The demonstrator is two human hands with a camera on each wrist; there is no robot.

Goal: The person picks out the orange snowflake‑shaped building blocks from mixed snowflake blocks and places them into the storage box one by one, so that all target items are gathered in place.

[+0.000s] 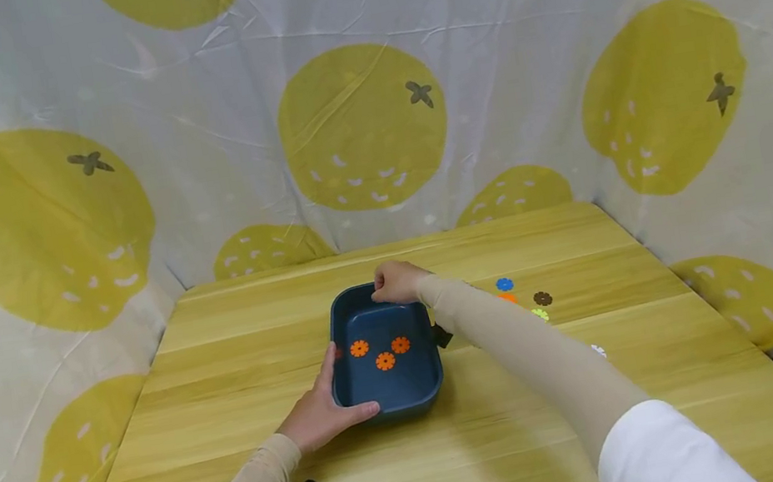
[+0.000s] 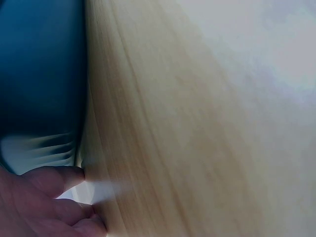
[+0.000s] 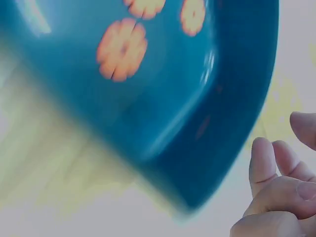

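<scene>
A dark blue rectangular tray (image 1: 396, 399) with rounded corners sits on the wooden table. Inside lie three orange notched flower discs, the nearest disc (image 1: 385, 361) between the other two. My left hand (image 1: 319, 414) spreads around the tray's near left corner, thumb along the near rim and fingers against the left side. Over the tray's far right corner hovers my right hand (image 1: 399, 282), its fingers loosely bent downward. In the right wrist view, a gap shows between the right thumb (image 3: 303, 128) and the fingers, and nothing is visible in it.
Right of the tray lie a blue disc (image 1: 505, 284), an orange disc (image 1: 509, 298), a brown disc (image 1: 542, 298), a yellow-green disc (image 1: 541, 315) and a white disc (image 1: 598, 351). My right forearm partly covers this area. A lemon-print curtain (image 1: 208, 168) surrounds the table (image 1: 238, 357).
</scene>
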